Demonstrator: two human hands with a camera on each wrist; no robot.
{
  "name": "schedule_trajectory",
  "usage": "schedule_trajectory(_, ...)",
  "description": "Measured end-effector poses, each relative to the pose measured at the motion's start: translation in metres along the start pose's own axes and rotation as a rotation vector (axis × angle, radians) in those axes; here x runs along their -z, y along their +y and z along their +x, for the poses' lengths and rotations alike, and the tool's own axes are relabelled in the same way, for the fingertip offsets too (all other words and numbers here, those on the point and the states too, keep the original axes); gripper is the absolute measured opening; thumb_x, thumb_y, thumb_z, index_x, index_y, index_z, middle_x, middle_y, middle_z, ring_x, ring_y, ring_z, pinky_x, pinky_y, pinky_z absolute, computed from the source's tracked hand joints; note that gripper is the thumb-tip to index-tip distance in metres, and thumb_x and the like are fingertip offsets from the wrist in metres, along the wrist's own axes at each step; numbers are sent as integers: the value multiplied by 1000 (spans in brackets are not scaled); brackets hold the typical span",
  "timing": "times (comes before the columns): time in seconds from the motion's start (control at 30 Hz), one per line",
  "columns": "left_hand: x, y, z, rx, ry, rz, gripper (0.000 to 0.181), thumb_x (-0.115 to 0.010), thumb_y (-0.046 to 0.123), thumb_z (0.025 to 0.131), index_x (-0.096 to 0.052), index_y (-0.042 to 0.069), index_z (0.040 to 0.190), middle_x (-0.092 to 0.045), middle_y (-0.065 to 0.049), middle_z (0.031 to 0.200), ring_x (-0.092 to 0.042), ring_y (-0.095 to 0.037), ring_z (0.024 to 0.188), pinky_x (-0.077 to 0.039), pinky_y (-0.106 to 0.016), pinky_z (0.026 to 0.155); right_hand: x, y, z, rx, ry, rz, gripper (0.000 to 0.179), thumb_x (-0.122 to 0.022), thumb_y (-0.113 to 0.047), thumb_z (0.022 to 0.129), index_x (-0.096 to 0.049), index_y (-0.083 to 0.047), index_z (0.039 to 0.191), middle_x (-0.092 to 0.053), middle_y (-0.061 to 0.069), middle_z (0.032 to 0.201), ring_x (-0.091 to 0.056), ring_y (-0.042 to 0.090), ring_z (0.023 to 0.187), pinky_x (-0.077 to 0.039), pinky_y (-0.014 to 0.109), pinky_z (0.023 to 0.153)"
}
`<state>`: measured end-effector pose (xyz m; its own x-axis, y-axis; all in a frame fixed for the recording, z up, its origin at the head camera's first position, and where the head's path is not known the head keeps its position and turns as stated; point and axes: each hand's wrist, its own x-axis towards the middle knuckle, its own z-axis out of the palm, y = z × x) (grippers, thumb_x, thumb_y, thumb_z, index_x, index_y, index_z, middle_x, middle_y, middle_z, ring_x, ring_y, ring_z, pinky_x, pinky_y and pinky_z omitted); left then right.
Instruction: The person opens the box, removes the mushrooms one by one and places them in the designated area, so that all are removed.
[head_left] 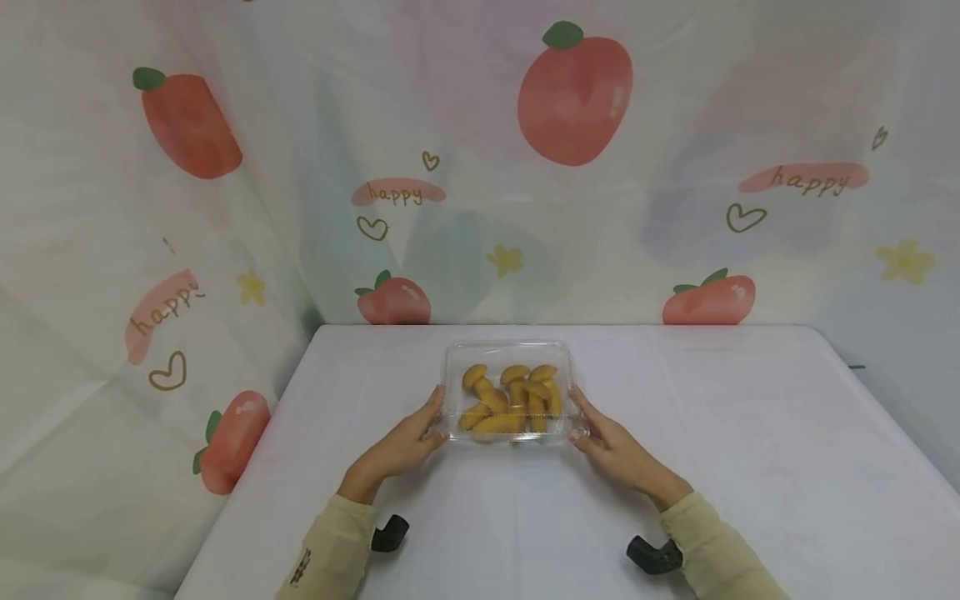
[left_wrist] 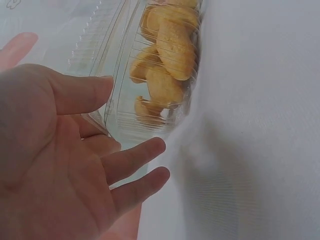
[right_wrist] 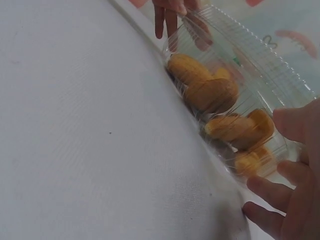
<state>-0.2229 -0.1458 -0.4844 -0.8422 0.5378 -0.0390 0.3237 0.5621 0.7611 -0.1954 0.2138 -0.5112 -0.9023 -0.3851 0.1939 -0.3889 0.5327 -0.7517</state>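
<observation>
A clear plastic clamshell box (head_left: 454,393), its lid down, holds several yellow-brown mushrooms (head_left: 517,398) and sits toward the table's far edge in the head view. My left hand (head_left: 403,446) holds its left side. In the left wrist view, the left thumb lies along the box's rim with fingers tucked beneath it, while two other fingers stick out past the lower corner. On the opposite side my right hand (head_left: 624,457) grips the box, the right thumb at the rim and the other fingers lower along the wall. Part of the fingers is hidden behind the plastic.
A white-covered table (head_left: 510,533) spreads under the box and both arms. Behind and to the left hangs a cloth (head_left: 480,100) printed with red fruit, hearts and "happy". Black curved pieces (head_left: 654,556) stick out from near both sleeve cuffs.
</observation>
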Motion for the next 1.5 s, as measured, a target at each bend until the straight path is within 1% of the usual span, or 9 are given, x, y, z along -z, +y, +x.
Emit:
schedule_trajectory(0.07,1,1,0,6,-2,-1,74,-51,6,102,-5,-7,159,-6,-25,168,-38,-47,145,-23,-55,124,-1,-1,1,6,13,-15,70,-57,-15,103,-20,3,159,-27,28,163,-44,51,139,-39,59,110)
schedule_trajectory(0.17,2,2,-3,25,2,-7,75,-51,5,102,-4,-6,159,-5,-25,168,-37,-47,146,-22,-56,124,-7,-3,2,11,70,-38,69,-58,-15,102,-23,3,159,-32,27,161,-44,49,140,-41,58,110)
schedule_trajectory(0.3,0,1,-2,26,10,-15,76,-52,6,102,-5,-5,160,-5,-24,168,-38,-46,146,-22,-56,124,-16,-3,2,-7,169,-16,68,-61,-14,100,-30,3,157,-40,26,157,-50,48,135,-47,57,105)
schedule_trajectory(0.4,-1,0,-1,13,13,-12,76,-52,8,102,-4,-5,160,-4,-24,168,-39,-46,146,-22,-56,124,-17,-1,2,-23,193,11,68,-64,-14,99,-31,3,156,-42,26,156,-51,47,134,-48,55,103)
schedule_trajectory(0.77,1,-4,-1,-12,43,29,74,-55,10,102,-11,-7,159,-11,-25,167,-43,-45,143,-24,-57,123,1,-4,3,-32,96,63,75,-69,-17,96,-30,6,156,-41,27,156,-60,52,123,-53,54,99)
schedule_trajectory(1.0,5,-2,-2,3,51,62,77,-61,15,100,-16,-2,160,-17,-20,168,-45,-40,144,-28,-55,122,6,-1,5,-9,67,24,76,-71,-17,94,-32,9,153,-44,30,153,-67,49,113,-56,53,95)
schedule_trajectory(1.27,10,5,-6,42,62,39,79,-69,18,96,-24,1,160,-25,-17,167,-42,-39,146,-30,-56,121,11,-6,1,-28,35,26,75,-71,-21,94,-35,10,152,-44,35,150,-62,55,116,-54,59,95)
schedule_trajectory(1.37,11,6,-8,59,70,45,79,-70,19,95,-26,3,159,-29,-16,166,-42,-39,146,-31,-56,121,12,-8,0,-40,38,11,75,-73,-22,93,-37,8,151,-44,35,150,-63,53,117,-54,58,96)
schedule_trajectory(1.5,13,5,-11,56,80,52,79,-73,19,94,-30,2,158,-36,-19,162,-41,-41,146,-31,-58,120,14,-11,-2,-46,53,-17,76,-75,-24,91,-41,5,151,-38,32,156,-61,50,122,-52,59,99)
